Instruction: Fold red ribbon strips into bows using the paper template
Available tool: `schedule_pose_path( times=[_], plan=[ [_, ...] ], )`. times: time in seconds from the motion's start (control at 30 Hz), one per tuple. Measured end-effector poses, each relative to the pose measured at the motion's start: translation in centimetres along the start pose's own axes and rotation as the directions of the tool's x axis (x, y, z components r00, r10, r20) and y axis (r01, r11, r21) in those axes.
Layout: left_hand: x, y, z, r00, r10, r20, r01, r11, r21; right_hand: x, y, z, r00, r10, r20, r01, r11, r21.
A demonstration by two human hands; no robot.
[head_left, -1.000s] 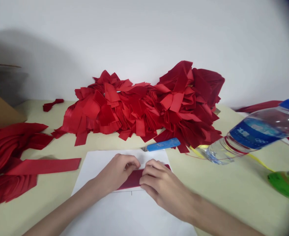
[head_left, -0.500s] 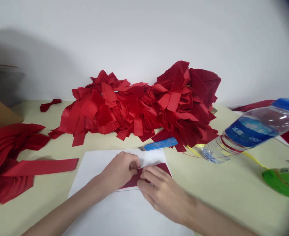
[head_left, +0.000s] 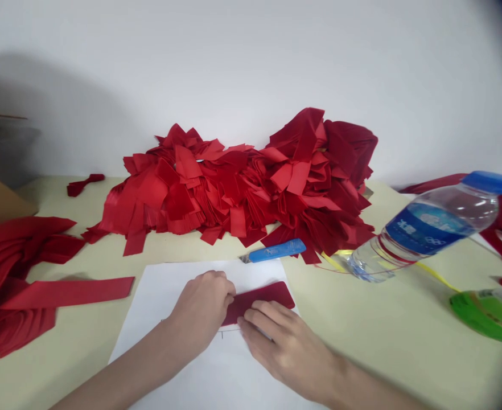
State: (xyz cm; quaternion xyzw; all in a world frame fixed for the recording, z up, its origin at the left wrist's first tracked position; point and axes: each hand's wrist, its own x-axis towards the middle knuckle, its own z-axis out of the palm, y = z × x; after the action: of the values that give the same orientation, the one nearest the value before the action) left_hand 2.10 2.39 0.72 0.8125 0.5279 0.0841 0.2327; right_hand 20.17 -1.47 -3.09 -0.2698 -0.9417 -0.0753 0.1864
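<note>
A dark red fabric strip point(head_left: 272, 294) lies slanted across a white sheet of paper point(head_left: 157, 290) with pencil lines on it. Its left end is in my left hand point(head_left: 206, 304), whose fingers are curled closed and hide that end. My right hand point(head_left: 280, 336) rests at the strip's lower edge, thumb and fingers bent around the fabric. Just beyond the sheet's top edge lies a blue cutter knife point(head_left: 276, 250), its blade toward the left.
Behind the sheet is a large heap of red strips point(head_left: 234, 188). More strips point(head_left: 16, 273) lie at the left. On the right are a tilted water bottle point(head_left: 430, 228), a green-and-clear object point(head_left: 485, 313) and a yellow ribbon point(head_left: 439, 275).
My left hand has turned and shifted slightly left, its fingers now closed over the strip's left end. More of the strip shows between the hands. The view has shifted a little.
</note>
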Motion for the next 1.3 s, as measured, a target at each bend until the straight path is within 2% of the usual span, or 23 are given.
schedule_pose_path(
  times=[0.2,0.47,0.67,0.87,0.97,1.07,1.17,1.23,1.3],
  plan=[
    [0.1,0.4,-0.1,0.997,-0.078,-0.009,0.078,0.996,0.053,-0.1,0.0,0.1,1.0,0.0,-0.026,-0.001,1.0,-0.022],
    [0.7,-0.1,-0.1,0.995,-0.101,0.025,0.099,0.994,0.055,0.3,0.0,-0.1,0.999,0.031,-0.041,-0.029,0.999,0.041],
    [0.5,-0.5,-0.5,0.997,-0.014,0.07,0.012,1.0,0.026,0.5,0.0,-0.5,1.0,0.013,0.026,-0.015,0.998,0.057],
    [0.2,-0.7,0.2,0.995,0.072,0.066,-0.074,0.997,0.037,0.3,-0.1,-0.5,0.998,0.026,0.05,-0.029,0.998,0.064],
    [0.1,-0.9,0.6,0.992,0.105,0.066,-0.108,0.993,0.042,0.9,0.3,-1.3,0.996,0.084,0.041,-0.088,0.987,0.137],
    [-0.1,-1.0,0.9,0.988,0.145,0.06,-0.148,0.988,0.041,2.2,1.5,-2.4,0.979,0.201,0.022,-0.2,0.953,0.226],
    [-0.3,-1.0,1.1,0.982,0.181,0.056,-0.184,0.982,0.051,3.7,2.9,-2.7,0.953,0.268,0.142,-0.299,0.909,0.292],
    [-0.4,-1.0,1.2,0.98,0.195,0.046,-0.197,0.979,0.045,4.4,3.6,-2.3,0.939,0.25,0.235,-0.319,0.888,0.33],
    [-0.4,-1.0,1.3,0.981,0.193,0.022,-0.193,0.981,0.019,4.6,4.0,-1.7,0.93,0.244,0.273,-0.335,0.869,0.365]
  ],
)
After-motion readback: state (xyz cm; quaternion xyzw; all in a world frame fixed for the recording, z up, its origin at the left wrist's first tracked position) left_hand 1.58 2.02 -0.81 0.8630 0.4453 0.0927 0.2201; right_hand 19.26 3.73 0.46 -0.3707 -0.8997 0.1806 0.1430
